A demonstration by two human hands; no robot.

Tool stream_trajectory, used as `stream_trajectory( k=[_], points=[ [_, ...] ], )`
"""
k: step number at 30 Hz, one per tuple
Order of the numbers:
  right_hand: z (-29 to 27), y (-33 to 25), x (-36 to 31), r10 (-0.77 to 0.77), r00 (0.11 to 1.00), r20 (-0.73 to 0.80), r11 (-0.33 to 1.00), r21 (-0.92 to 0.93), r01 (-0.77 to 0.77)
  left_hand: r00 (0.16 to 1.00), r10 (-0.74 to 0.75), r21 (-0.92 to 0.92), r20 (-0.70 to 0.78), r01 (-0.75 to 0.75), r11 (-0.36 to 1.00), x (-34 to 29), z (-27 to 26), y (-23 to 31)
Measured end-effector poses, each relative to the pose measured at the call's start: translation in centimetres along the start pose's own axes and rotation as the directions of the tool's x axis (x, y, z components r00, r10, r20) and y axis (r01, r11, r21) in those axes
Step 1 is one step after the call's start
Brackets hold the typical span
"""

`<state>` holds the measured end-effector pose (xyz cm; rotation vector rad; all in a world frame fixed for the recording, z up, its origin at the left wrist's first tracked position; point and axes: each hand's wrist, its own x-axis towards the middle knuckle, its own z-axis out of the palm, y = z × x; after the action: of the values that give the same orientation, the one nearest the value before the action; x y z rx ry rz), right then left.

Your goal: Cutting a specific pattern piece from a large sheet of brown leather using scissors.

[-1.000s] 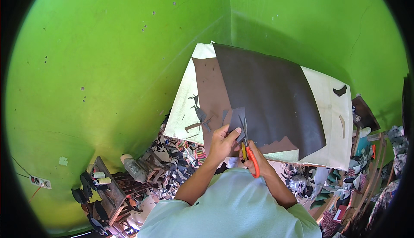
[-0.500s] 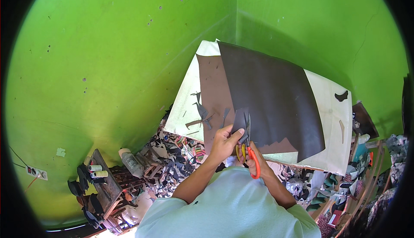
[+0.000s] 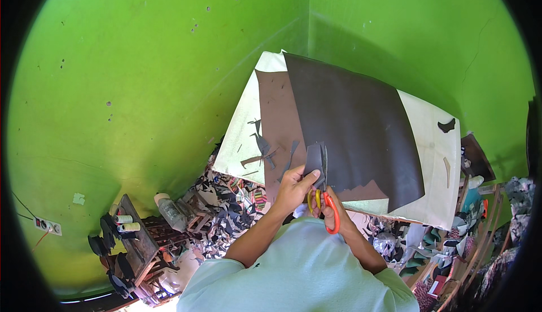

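Bright green walls point(image 3: 141, 86), cream bench point(image 3: 432, 159).
Dark brown sheet point(image 3: 355, 125); scissors point(image 3: 328, 207) with orange-and-yellow handles; pale mint shirt point(image 3: 299, 272).

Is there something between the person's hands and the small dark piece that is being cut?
Nothing visible. The left hand pinches the small dark piece directly, and the scissors in the right hand already reach it.

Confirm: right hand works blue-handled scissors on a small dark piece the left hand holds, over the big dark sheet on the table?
Not quite: the scissors have orange handles, not blue, as the head view shows. The rest stands: the right hand works them on the small dark piece held by the left hand, at the near edge of the big dark sheet on the table.
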<state>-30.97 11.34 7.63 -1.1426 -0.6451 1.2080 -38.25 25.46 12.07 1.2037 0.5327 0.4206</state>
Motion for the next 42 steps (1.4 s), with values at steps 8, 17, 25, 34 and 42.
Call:
stream_trajectory(
  k=[8, 17, 25, 34, 42],
  points=[
    [-0.7, 1.2, 0.4, -0.112, 0.993, -0.045, 0.978, -0.181, 0.103, 0.994, 0.11, 0.111, 0.025, -0.112, 0.988, 2.1, -1.6, -0.2],
    [-1.0, 0.8, 0.1, -0.103, 0.993, -0.061, 0.975, -0.204, 0.089, 0.957, 0.262, 0.302, 0.125, -0.288, 0.909, 3.6, -1.1, 2.2],
    [-1.9, 0.9, -0.7, -0.048, 0.996, -0.073, 0.986, -0.161, 0.036, 0.985, 0.161, 0.38, 0.068, -0.175, 0.908, 4.6, -1.0, 1.9],
    [-1.6, 0.3, -0.8, -0.093, 0.995, -0.017, 0.995, 0.046, 0.094, 0.985, 0.157, 0.128, 0.072, -0.165, 0.978, 4.9, -0.9, 0.3],
    [-1.6, -0.5, -0.7, -0.077, 0.997, -0.025, 0.997, -0.011, 0.077, 0.996, 0.081, 0.091, 0.047, -0.085, 0.992, 3.9, -0.4, 0.8]
  ],
)
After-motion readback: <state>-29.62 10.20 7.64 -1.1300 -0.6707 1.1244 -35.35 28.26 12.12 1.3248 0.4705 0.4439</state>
